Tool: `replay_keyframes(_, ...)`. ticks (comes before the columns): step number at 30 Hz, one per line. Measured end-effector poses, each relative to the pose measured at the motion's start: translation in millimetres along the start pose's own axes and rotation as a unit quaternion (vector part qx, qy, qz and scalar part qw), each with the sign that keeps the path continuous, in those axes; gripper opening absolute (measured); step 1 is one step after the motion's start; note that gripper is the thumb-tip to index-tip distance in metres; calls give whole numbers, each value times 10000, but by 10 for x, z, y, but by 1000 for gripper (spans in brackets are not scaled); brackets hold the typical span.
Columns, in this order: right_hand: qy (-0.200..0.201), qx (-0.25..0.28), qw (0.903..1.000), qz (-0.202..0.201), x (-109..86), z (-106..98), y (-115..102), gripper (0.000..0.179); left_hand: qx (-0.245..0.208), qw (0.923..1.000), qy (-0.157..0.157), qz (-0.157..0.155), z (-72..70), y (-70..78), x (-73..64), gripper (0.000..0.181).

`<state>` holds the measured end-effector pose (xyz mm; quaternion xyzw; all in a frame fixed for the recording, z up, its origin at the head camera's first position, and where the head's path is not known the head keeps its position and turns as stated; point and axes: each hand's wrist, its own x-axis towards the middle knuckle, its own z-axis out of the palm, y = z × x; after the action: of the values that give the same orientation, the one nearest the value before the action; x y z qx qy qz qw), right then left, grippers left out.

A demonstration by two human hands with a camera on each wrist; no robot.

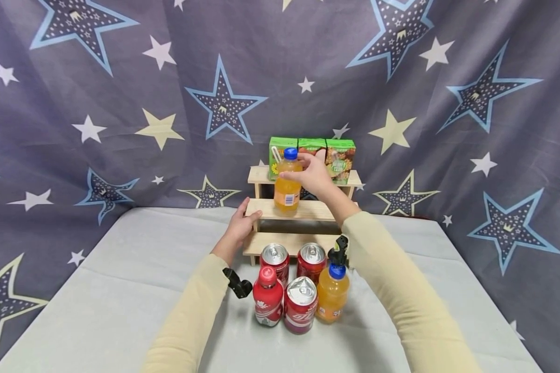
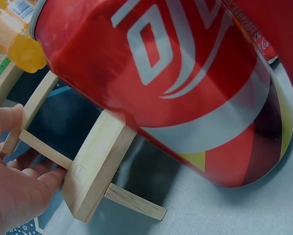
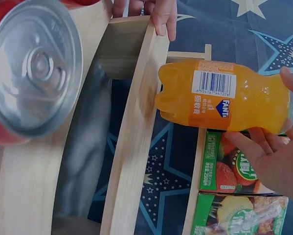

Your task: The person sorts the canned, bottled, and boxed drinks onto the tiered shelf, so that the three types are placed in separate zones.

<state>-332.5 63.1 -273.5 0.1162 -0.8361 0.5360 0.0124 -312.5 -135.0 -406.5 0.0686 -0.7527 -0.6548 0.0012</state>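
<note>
Right hand [image 1: 315, 176] grips upright orange bottle [image 1: 287, 197] near neck, between thumb and fingers; left hand [image 1: 239, 224] holds middle shelf [image 1: 317, 209]

Right wrist: Fanta bottle [image 3: 219, 95] is clipped at 3 o'clock. Head: middle juice box [image 1: 311, 144] part-hidden by right hand [image 1: 316, 176].

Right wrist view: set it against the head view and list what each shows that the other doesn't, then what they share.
Only the right wrist view shows the FANTA logo and readable barcode digits on the held orange bottle.

Only the head view shows the second orange bottle and the cream sleeves.

Both show the right hand gripping the held orange bottle, the left hand on the wooden rack, and green cartons.
</note>
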Motion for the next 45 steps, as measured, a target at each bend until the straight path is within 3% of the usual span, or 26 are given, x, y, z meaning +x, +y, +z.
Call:
replay_keyframes(14, 18, -88, 9999, 130, 45, 69, 41, 74, -48, 9999, -135, -2, 24, 49, -21, 70)
replay_keyframes(23, -17, -137, 9999, 7, 24, 86, 2, 69, 39, 9997, -26, 247, 32, -65, 70, 71)
replay_keyframes(33, -342, -116, 9992, 188, 33, 28, -40, 75, -42, 10000, -75, -47, 35, 68, -28, 69)
replay_keyframes(39, -422, 65, 9982, 415, 24, -50, -69, 73, -120, 9999, -99, -50, 27, 56, -17, 70)
replay_keyframes(45, -507, 136, 9979, 389, -13, -147, -58, 63, -73, 9999, -53, -52, 4, 22, 4, 71)
